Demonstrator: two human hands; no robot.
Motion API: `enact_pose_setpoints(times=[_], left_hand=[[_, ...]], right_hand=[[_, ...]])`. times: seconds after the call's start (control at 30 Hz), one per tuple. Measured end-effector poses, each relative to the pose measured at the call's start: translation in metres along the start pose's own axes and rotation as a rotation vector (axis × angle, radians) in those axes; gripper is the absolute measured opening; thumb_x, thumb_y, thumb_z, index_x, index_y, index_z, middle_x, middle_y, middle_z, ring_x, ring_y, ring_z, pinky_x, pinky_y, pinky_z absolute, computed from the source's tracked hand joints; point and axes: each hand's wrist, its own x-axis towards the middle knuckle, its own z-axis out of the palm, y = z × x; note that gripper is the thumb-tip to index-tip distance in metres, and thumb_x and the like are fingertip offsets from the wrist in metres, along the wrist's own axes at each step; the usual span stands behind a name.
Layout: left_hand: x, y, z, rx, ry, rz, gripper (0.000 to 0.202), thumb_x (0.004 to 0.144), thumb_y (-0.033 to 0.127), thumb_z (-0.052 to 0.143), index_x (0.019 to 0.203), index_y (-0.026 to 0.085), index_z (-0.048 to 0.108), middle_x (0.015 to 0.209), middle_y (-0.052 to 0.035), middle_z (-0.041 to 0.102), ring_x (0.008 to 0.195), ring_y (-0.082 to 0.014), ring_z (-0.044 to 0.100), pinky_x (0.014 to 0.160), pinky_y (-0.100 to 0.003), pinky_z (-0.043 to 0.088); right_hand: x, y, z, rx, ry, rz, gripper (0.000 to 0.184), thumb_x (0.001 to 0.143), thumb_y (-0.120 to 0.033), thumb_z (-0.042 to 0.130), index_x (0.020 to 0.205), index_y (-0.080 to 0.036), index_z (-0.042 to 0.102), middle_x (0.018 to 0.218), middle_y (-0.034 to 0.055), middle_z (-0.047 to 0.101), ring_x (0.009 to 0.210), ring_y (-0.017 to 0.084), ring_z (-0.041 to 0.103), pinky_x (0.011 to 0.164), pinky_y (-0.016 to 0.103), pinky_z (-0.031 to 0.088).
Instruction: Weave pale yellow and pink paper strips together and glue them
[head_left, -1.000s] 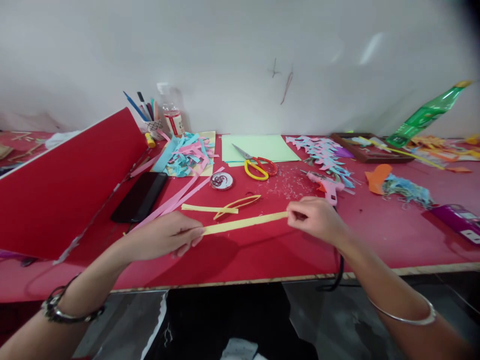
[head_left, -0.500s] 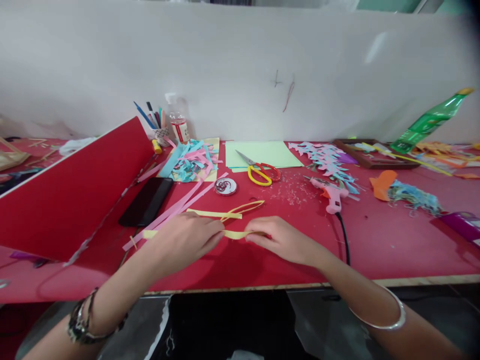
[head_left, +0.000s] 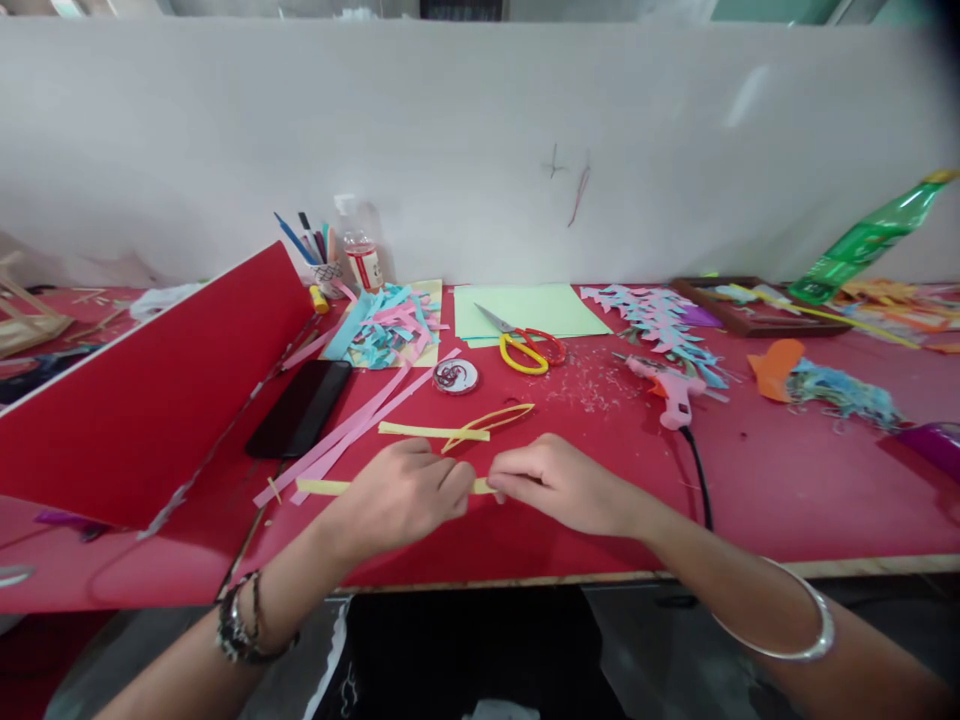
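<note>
My left hand and my right hand meet near the front of the red table, both pinched on a yellow paper strip. The strip's free end trails out to the left of my left hand, and a short piece shows between the two hands. Just beyond my hands lie another flat yellow strip and a yellow leaf-shaped paper loop.
A tilted red board stands at the left beside a black phone and long pink strips. Scissors lie on green paper. A pink glue gun, a round tin, paper cuttings and a green bottle crowd the back.
My hands came together from wide apart. The right hand slid left along the yellow strip, and the strip's left end now sticks out past my left hand.
</note>
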Motion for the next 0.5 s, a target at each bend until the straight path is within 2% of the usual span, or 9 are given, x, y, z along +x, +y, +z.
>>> enact_pose_setpoints(times=[0.2,0.33,0.4,0.5], left_hand=[[-0.018,-0.015,-0.006,-0.027,-0.021,0.008,0.028,0.086,0.011,0.035,0.061,0.018,0.045,0.049,0.0026,0.047,0.046,-0.0108,0.040,0.052,-0.024,0.033],[-0.050,-0.039,-0.008,0.077,-0.068,-0.030,0.024,0.085,0.011,0.038,0.063,0.018,0.047,0.049,0.0034,0.046,0.047,-0.0105,0.042,0.054,-0.024,0.035],[-0.067,-0.052,-0.013,0.133,-0.118,-0.063,0.024,0.085,0.015,0.039,0.063,0.019,0.047,0.050,0.0030,0.049,0.048,-0.0108,0.044,0.055,-0.024,0.036],[-0.071,-0.056,-0.020,0.216,-0.031,-0.224,0.021,0.082,0.015,0.040,0.064,0.019,0.050,0.047,0.0015,0.051,0.047,-0.0126,0.047,0.050,-0.025,0.035]], right_hand=[[-0.016,0.008,-0.020,-0.005,0.033,0.091,0.032,0.087,-0.030,0.040,0.064,-0.014,0.056,0.054,-0.0040,0.049,0.051,0.007,0.042,0.052,0.019,0.029],[-0.043,0.027,-0.044,-0.098,0.076,0.159,0.035,0.086,-0.036,0.039,0.062,-0.016,0.055,0.054,-0.0031,0.050,0.051,0.008,0.044,0.052,0.021,0.031],[-0.056,0.036,-0.054,-0.161,0.119,0.205,0.036,0.087,-0.038,0.038,0.062,-0.017,0.055,0.053,-0.0021,0.052,0.049,0.009,0.046,0.051,0.021,0.032],[-0.064,0.039,-0.056,-0.259,0.100,0.170,0.035,0.088,-0.036,0.038,0.065,-0.018,0.058,0.058,-0.0001,0.059,0.051,0.010,0.051,0.052,0.022,0.033]])
